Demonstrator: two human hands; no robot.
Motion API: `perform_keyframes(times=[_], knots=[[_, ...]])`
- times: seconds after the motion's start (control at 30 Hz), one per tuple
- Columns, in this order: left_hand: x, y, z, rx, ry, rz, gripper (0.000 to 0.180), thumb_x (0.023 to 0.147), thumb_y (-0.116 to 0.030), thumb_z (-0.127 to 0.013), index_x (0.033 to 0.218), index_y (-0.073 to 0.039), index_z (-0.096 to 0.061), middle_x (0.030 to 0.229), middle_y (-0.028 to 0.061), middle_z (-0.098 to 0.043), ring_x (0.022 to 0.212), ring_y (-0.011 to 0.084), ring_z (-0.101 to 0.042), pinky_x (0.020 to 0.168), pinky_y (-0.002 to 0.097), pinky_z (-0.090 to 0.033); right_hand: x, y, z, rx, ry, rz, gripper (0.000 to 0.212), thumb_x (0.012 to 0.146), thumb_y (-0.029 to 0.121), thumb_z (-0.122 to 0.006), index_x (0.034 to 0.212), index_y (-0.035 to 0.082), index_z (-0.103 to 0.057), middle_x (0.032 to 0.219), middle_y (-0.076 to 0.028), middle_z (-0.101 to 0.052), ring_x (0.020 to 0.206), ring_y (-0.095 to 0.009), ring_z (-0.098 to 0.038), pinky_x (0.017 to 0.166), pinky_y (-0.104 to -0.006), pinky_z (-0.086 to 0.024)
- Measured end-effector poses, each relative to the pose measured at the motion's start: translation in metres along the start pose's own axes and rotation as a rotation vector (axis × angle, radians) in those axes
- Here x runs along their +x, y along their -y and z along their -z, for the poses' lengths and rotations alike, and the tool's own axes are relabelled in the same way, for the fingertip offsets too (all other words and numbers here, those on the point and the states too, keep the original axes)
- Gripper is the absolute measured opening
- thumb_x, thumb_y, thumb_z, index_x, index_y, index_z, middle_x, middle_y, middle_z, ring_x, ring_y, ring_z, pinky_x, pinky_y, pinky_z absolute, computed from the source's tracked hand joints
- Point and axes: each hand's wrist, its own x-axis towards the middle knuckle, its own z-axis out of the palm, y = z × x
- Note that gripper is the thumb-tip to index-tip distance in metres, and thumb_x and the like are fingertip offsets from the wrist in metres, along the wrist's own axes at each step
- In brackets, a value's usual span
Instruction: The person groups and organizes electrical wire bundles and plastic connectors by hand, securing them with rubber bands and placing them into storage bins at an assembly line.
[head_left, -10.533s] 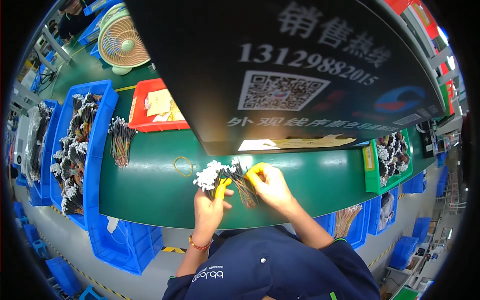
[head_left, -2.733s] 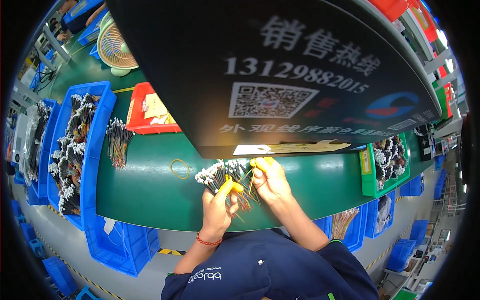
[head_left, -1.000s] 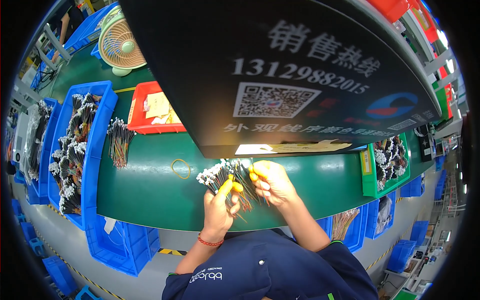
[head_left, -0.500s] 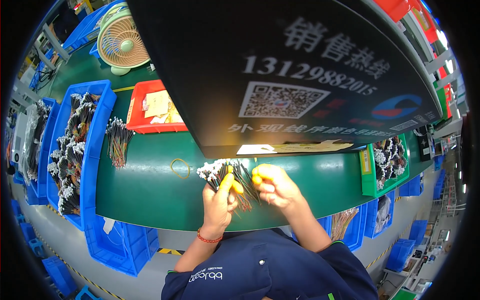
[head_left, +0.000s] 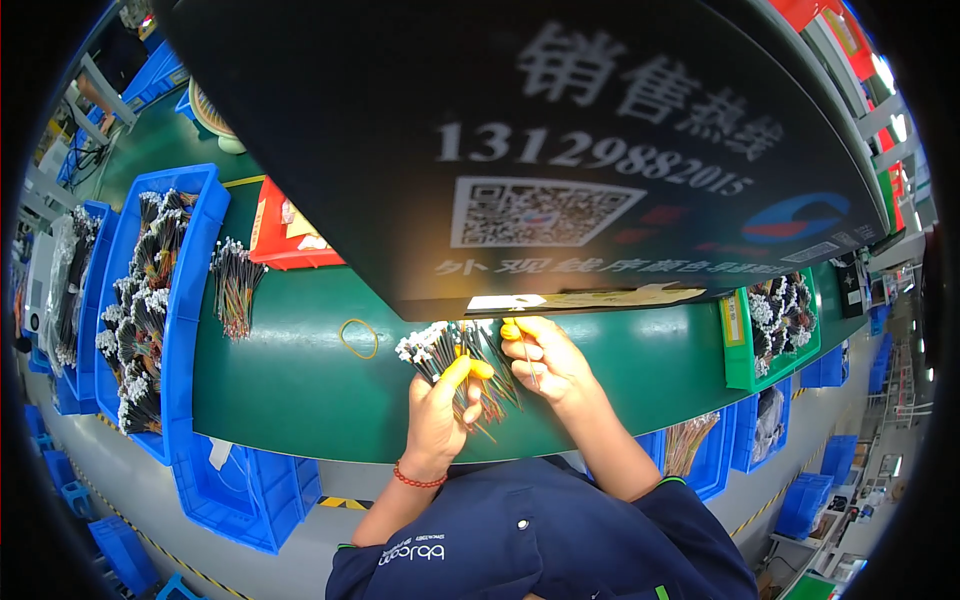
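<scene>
Many white-tipped wires [head_left: 430,350] sat gripped in our left hand [head_left: 436,408] below the frame's centre, while our right hand [head_left: 552,368], just rightward, pinched thin wire [head_left: 531,370].

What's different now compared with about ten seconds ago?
The right hand has moved a little forward, fingertips closer to the black panel, and a thin wire now hangs from its grip. The panel covers more of the fan in view. The left hand still holds the white-tipped bundle; the yellow band stayed put.
</scene>
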Motion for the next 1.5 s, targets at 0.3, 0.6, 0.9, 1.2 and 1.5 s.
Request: perform_keyframes(times=[0.3, 0.6, 0.9, 1.2, 1.5], knots=[[-0.002, 0.003, -0.003, 0.048, -0.016, -0.019, 0.006, 0.083, -0.007, -0.048, 0.087, -0.003, -0.051, 0.071, 0.008, -0.057, 0.051, 0.0061, -0.045, 0.035, 0.016, -0.031, -0.013, -0.005, -0.011, -0.231, -0.018, 0.078, 0.019, 0.083, 0.018, -0.049, 0.073, 0.002, -0.049, 0.05, 0.002, -0.039, 0.036, -0.001, -0.029, 0.028, -0.0142, -0.026], [0.001, -0.003, -0.003, 0.269, 0.003, -0.012, 0.003, 0.078, -0.009, -0.058, 0.08, -0.007, -0.056, 0.055, -0.0029, -0.047, 0.036, 0.0015, -0.032, 0.031, 0.0166, -0.02, -0.037, -0.007, -0.023, -1.038, 0.011, 0.029, 0.015, 0.079, 0.014, -0.058, 0.081, 0.0, -0.055, 0.053, -0.003, -0.05, 0.036, -0.005, -0.038, 0.033, -0.0187, -0.031], [-0.001, -0.005, -0.005, 0.042, -0.044, -0.104, 0.017, 0.084, -0.009, -0.049, 0.1, -0.004, -0.05, 0.064, 0.0044, -0.051, 0.043, 0.004, -0.035, 0.033, 0.0156, -0.025, -0.019, -0.007, -0.009, -0.108, -0.023, 0.006, 0.015, 0.085, 0.016, -0.046, 0.081, 0.003, -0.05, 0.066, -0.002, -0.049, 0.039, -0.001, -0.032, 0.029, -0.0144, -0.027], [-0.001, -0.003, -0.001, 0.09, 0.022, -0.063, 0.01, 0.083, -0.007, -0.045, 0.091, -0.002, -0.047, 0.072, 0.0095, -0.056, 0.046, 0.0074, -0.041, 0.034, 0.0167, -0.029, -0.008, -0.006, -0.009, 0.133, -0.032, -0.072, 0.022, 0.087, 0.019, -0.042, 0.074, 0.002, -0.048, 0.052, 0.001, -0.039, 0.035, -0.002, -0.028, 0.027, -0.015, -0.026], [0.001, -0.001, -0.003, 0.105, 0.006, -0.021, 0.01, 0.082, -0.005, -0.049, 0.09, -0.001, -0.051, 0.071, 0.0082, -0.058, 0.052, 0.0071, -0.048, 0.034, 0.0167, -0.033, -0.006, -0.009, -0.009, 0.161, -0.056, 0.002, 0.021, 0.086, 0.017, -0.045, 0.075, -0.001, -0.049, 0.052, 0.001, -0.042, 0.035, -0.003, -0.03, 0.028, -0.0164, -0.028]])
